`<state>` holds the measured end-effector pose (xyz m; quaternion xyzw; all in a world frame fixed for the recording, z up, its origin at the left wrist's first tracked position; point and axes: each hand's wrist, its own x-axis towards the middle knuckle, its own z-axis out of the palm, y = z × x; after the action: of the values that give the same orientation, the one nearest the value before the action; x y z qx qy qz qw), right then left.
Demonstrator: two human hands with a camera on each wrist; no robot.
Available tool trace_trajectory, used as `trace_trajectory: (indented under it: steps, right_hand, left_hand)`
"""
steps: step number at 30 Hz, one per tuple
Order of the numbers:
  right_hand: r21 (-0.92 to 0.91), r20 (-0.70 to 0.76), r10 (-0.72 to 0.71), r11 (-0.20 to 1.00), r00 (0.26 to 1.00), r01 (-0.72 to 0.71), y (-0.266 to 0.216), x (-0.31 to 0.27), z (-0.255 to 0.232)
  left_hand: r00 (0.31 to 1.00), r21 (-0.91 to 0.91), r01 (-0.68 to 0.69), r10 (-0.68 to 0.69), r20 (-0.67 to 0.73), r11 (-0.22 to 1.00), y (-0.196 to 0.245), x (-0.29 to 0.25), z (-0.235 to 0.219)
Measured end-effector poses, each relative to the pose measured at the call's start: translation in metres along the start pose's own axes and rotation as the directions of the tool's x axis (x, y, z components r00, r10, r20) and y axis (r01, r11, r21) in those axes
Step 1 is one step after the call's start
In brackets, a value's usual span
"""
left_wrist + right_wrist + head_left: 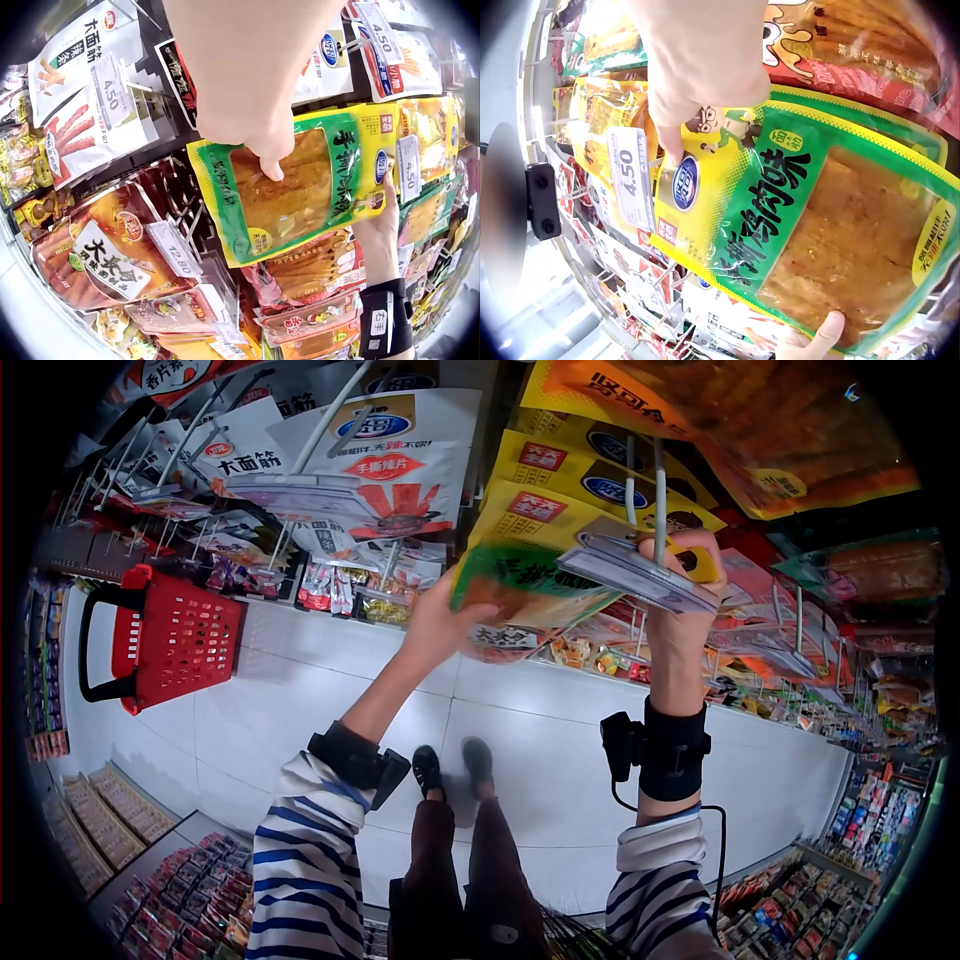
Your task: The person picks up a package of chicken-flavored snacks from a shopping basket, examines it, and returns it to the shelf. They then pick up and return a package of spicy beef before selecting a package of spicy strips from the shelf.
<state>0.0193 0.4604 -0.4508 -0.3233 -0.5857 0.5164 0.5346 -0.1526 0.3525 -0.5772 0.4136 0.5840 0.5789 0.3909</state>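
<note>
A green and yellow snack packet [300,187] with a clear window hangs among other packets at the rack. My left hand [447,622] grips its lower end, the thumb lying over the window in the left wrist view. At the packet's yellow top end, my right hand [682,600] pinches it beside the hook, the thumb near the blue logo in the right wrist view. A price tag reading 4.50 [631,178] stands next to the right thumb. Another green-edged packet [930,142] lies behind the held one.
White packets [400,460] hang on hooks to the left, orange packets [800,450] at the upper right. Metal hooks [660,490] stick out among them. A red basket [190,638] stands on the floor at the left. Low shelves of goods [190,900] lie behind the person.
</note>
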Motion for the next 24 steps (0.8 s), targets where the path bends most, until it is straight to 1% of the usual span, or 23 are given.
trace_trajectory:
  steps: [3,6,9,12,14,15,17,18,20,21,24]
  right_hand:
    - [0.052,-0.017,0.040,0.998,0.999,-0.039,-0.002,0.000,0.000]
    - [-0.006,-0.025,0.027,1.000,0.999,-0.027,-0.008,0.001,0.003]
    - [-0.025,-0.065,0.050,0.998,0.997,-0.051,-0.009,0.002,0.007]
    - [-0.143,-0.100,0.026,0.989,0.995,-0.040,-0.004,0.007,0.006]
    - [-0.137,-0.125,0.068,0.987,0.990,-0.085,-0.004,0.010,0.010]
    - [-0.135,-0.138,0.089,0.985,0.986,-0.108,-0.004,0.011,0.012]
    - [-0.117,-0.129,0.082,0.988,0.988,-0.097,-0.002,0.012,0.011]
    - [-0.107,-0.125,0.078,0.990,0.989,-0.091,-0.001,0.012,0.010]
    - [-0.020,-0.090,0.148,0.988,0.985,-0.150,0.008,0.006,0.003]
    - [0.023,-0.069,0.182,0.983,0.981,-0.180,0.015,0.001,-0.002]
    - [-0.119,-0.003,0.244,0.963,0.970,-0.243,0.049,-0.022,-0.021]
  left_hand:
    - [1.000,-0.027,0.008,-0.008,0.011,1.000,-0.002,0.003,0.000]
    - [0.999,-0.012,0.026,-0.025,0.035,1.000,0.000,0.004,-0.001]
    - [0.997,-0.012,0.063,-0.062,0.053,0.998,0.003,0.004,-0.001]
    - [0.993,-0.015,0.100,-0.099,0.058,0.995,0.006,0.005,-0.001]
    - [0.994,0.006,0.103,-0.103,0.045,0.995,0.011,0.006,0.000]
    - [0.994,-0.013,0.096,-0.095,0.056,0.995,0.008,0.008,0.001]
    - [0.994,-0.052,0.081,-0.077,0.078,0.995,0.002,0.011,0.001]
    - [0.991,-0.110,0.108,-0.098,0.088,0.988,0.006,0.012,0.001]
    - [0.984,-0.226,0.162,-0.140,0.109,0.961,0.016,0.013,0.003]
    - [0.985,-0.210,0.153,-0.132,0.111,0.966,0.015,0.014,0.003]
    - [0.988,-0.169,0.123,-0.104,0.113,0.978,0.010,0.014,0.003]
